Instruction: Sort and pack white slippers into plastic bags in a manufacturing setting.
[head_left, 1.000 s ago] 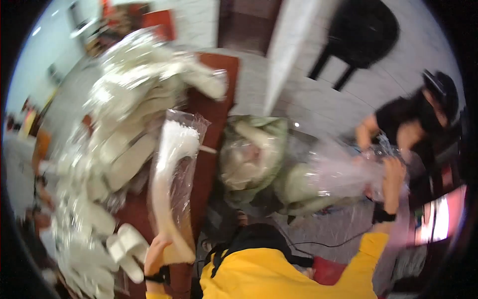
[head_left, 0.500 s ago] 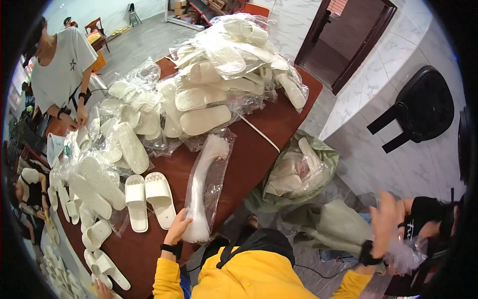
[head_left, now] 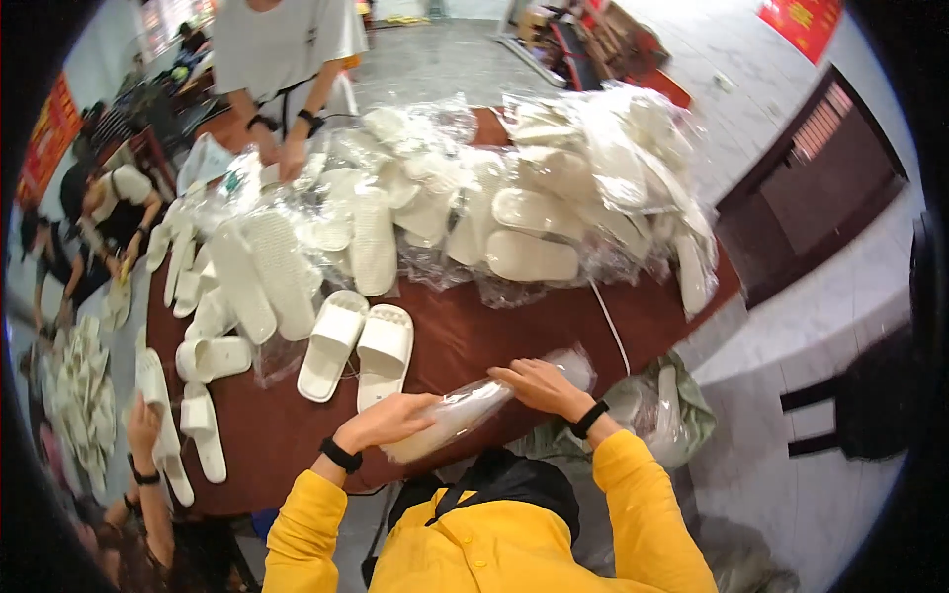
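Observation:
In front of my waist, at the table's near edge, a long clear plastic bag [head_left: 460,412] with a whitish bundle inside lies slanted between my hands. My left hand [head_left: 388,419] is closed over its left end, the thumb hidden. The right hand [head_left: 546,386] grips it nearer the other end, fingers bent over the plastic, and the bag's tip sticks out beyond. Just past my left hand, a pair of white slippers [head_left: 384,346] rests on the brown-red tabletop [head_left: 455,326], toes pointing away from me.
Bagged white slippers [head_left: 534,255] are heaped along the table's far side. Loose slippers [head_left: 203,425] lie at its left. A person in white [head_left: 287,49] works across the table; another person's hand [head_left: 143,430] touches a slipper at left. A green sack [head_left: 682,420] stands beside the table at right.
My right hand has come from the far right onto the bag. The bag has turned from upright to slanted, nearer my body. The view has swung, so the table looks shifted.

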Demonstrator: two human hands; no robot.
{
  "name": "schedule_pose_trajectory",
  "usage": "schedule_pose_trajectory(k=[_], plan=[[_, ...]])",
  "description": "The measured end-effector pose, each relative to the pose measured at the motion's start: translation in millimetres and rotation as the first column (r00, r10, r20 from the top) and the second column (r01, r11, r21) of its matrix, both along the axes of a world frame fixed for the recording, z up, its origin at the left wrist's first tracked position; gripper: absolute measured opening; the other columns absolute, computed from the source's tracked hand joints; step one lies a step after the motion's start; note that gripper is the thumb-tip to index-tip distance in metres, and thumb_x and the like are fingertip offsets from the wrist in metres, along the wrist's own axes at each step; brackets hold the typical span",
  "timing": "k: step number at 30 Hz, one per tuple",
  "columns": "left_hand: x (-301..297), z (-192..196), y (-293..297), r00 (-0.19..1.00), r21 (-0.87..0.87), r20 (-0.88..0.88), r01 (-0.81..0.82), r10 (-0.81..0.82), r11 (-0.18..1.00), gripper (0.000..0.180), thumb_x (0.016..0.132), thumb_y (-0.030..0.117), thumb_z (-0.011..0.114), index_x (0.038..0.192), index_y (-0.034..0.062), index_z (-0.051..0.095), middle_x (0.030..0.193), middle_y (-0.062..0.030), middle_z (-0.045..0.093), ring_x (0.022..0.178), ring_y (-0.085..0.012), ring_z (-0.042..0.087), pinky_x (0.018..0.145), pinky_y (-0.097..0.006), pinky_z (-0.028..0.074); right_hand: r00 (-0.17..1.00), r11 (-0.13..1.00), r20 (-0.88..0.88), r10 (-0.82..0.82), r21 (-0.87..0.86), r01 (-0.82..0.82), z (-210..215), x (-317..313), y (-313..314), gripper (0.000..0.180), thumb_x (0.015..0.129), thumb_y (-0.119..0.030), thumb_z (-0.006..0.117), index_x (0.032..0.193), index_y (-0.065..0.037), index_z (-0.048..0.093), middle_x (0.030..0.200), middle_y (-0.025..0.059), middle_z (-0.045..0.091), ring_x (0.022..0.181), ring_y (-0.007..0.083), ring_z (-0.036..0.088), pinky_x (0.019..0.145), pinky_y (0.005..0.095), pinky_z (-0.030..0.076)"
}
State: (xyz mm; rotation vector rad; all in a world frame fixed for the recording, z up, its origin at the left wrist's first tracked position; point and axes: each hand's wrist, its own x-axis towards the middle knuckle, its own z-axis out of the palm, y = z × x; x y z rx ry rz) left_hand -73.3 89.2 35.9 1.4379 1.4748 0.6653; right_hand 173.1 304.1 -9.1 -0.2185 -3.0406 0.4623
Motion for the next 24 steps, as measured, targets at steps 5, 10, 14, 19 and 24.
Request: schedule_pose_trajectory(k=[5, 10, 14, 19, 24], plan=[[-47, -57, -46, 0.556, 0.044, -0.015, -0.830, 0.831, 0.556, 0.039, 0.089, 0.020, 0.068, 0.122, -0.0002, 0.062, 0.105, -0.0157, 0.068, 0.097, -0.0240, 0.065, 0.086, -0.035, 0.051, 0.989, 0.956, 0.029, -0.144, -0.255, 0.147, 25, 34, 47, 0.041, 0.083, -0.005, 0.057, 0.124, -0.010, 0.055, 0.107, 0.0152, 0.064, 0.098, 0.0401, 0.062, 0.082, 0.0467, 0.052], [-39, -119, -21, 0.248, 0.498, -0.428, -0.738, 0.869, 0.456, 0.044, 0.078, 0.018, 0.074, 0.115, -0.0019, 0.061, 0.117, -0.0198, 0.054, 0.111, -0.0392, 0.049, 0.096, -0.046, 0.042, 0.831, 0.879, 0.466, -0.303, -0.200, 0.433, -5, 87, 95, 0.043, 0.093, -0.015, 0.054, 0.134, -0.008, 0.041, 0.103, 0.0284, 0.066, 0.098, 0.0494, 0.061, 0.084, 0.0545, 0.049], [-54, -144, 5, 0.049, 0.508, -0.457, -0.806, 0.888, 0.305, 0.024, 0.077, 0.013, 0.069, 0.094, -0.0025, 0.062, 0.104, -0.0190, 0.056, 0.101, -0.0395, 0.053, 0.085, -0.047, 0.044, 0.876, 0.847, 0.374, -0.303, -0.316, 0.428, -1, 65, 88, 0.046, 0.094, -0.016, 0.052, 0.137, -0.007, 0.040, 0.112, 0.0283, 0.064, 0.104, 0.0469, 0.060, 0.088, 0.0520, 0.048], [-21, -114, 20, -0.015, 0.505, -0.354, -0.845, 0.935, 0.177, 0.010, 0.077, 0.008, 0.062, 0.079, -0.0019, 0.061, 0.084, -0.0159, 0.057, 0.081, -0.0388, 0.057, 0.072, -0.048, 0.045, 0.968, 0.880, 0.201, -0.149, -0.419, 0.223, -6, 40, 101, 0.043, 0.097, -0.015, 0.050, 0.138, -0.007, 0.042, 0.119, 0.0254, 0.062, 0.109, 0.0462, 0.058, 0.091, 0.0493, 0.048], [27, -94, -21, -0.127, 0.432, -0.108, -0.899, 0.986, -0.068, 0.011, 0.077, 0.002, 0.065, 0.085, -0.0058, 0.062, 0.086, -0.0164, 0.058, 0.078, -0.0341, 0.059, 0.071, -0.041, 0.047, 0.979, 0.922, 0.203, -0.028, -0.372, 0.104, -4, -19, 95, 0.045, 0.095, -0.013, 0.053, 0.137, -0.009, 0.039, 0.117, 0.0265, 0.062, 0.105, 0.0459, 0.060, 0.086, 0.0517, 0.050]])
